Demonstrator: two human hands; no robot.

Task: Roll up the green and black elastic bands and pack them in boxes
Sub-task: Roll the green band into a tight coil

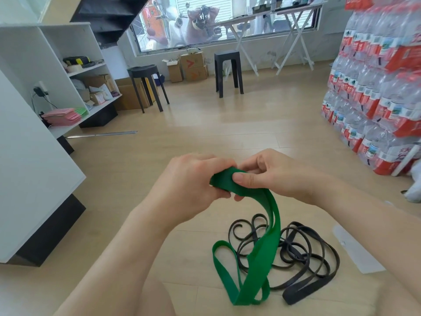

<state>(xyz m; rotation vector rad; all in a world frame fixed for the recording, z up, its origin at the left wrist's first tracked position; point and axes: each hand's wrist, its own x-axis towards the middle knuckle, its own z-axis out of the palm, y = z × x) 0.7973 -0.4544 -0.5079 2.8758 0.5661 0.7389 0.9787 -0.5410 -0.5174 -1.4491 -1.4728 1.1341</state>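
A wide green elastic band (262, 252) hangs from both hands down to the wooden floor, where its lower loops lie folded. My left hand (189, 185) grips the band's upper end, which is folded into a small wad. My right hand (273, 174) pinches the same end, thumb pressed on top of the green fold. A thin black elastic band (307, 252) lies in loose tangled coils on the floor below and to the right of my hands, partly under the green band.
A flat white sheet (357, 249) lies on the floor right of the black band. Stacked packs of bottled water (376, 87) line the right side. White shelving (68, 71) stands left, two black stools (229, 71) and cardboard boxes (193, 65) farther back.
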